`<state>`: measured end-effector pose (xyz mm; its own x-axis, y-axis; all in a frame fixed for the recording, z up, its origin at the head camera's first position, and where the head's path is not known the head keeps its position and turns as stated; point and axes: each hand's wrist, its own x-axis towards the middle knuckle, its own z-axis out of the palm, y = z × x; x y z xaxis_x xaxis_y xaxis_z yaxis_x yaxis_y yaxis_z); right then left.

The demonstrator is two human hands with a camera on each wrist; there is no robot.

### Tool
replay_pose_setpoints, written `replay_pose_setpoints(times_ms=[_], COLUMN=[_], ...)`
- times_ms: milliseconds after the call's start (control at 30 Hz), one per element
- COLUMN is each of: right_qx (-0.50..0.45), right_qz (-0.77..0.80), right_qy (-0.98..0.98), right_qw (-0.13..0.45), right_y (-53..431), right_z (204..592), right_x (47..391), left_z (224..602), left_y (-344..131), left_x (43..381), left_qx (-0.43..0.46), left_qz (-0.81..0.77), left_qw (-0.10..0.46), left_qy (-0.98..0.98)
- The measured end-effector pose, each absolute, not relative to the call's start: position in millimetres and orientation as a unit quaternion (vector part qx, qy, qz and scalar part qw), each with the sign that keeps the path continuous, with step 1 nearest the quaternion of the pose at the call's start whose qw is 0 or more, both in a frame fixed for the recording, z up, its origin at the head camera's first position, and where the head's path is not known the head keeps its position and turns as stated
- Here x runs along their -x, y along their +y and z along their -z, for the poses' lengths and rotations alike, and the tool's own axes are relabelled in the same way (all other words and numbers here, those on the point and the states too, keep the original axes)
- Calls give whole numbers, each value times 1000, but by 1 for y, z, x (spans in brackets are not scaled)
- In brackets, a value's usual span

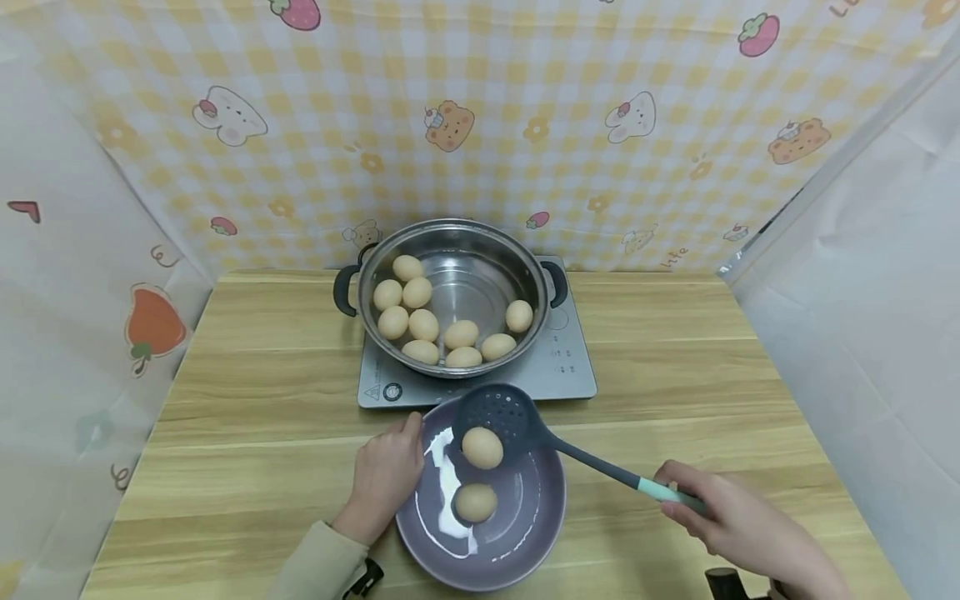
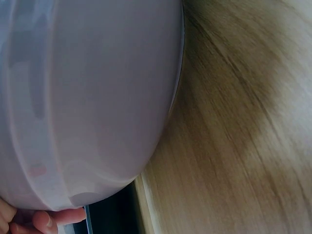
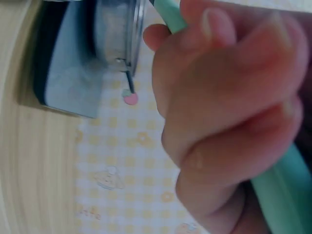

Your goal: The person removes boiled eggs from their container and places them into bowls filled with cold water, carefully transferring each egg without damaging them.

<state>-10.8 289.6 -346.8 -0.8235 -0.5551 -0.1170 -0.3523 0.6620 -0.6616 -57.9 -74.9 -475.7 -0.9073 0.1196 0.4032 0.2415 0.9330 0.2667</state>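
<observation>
My right hand grips the mint-green handle of a dark grey skimmer, fingers curled round it; the right wrist view shows the green handle passing through the fist. The skimmer's perforated bowl is over the far side of a purple plate. One brown egg lies at the bowl's near edge, overlapping it in the head view. Another egg sits in the plate just below. My left hand holds the plate's left rim; in the left wrist view its fingers are at the plate's edge, the plate's side filling much of the frame.
Behind the plate, a steel pot with black handles stands on a silver induction cooker. Several brown eggs lie in the pot. A checked cloth hangs behind the wooden table, with white sheets at both sides.
</observation>
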Motion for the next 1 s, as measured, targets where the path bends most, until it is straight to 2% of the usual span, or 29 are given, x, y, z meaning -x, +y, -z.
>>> replay_pose_setpoints(times_ms=[300, 567, 1000], right_qx=[263, 259, 261], right_qz=[286, 284, 312], right_qy=[914, 916, 906], right_qw=[113, 113, 119], right_y=[279, 277, 282], right_z=[358, 359, 355], right_x=[15, 15, 17], left_z=[473, 474, 473], left_y=[-75, -75, -75], left_x=[58, 57, 57], left_qx=[92, 95, 92], left_qz=[158, 161, 165], left_qw=[180, 193, 181], left_qy=[-967, -963, -965])
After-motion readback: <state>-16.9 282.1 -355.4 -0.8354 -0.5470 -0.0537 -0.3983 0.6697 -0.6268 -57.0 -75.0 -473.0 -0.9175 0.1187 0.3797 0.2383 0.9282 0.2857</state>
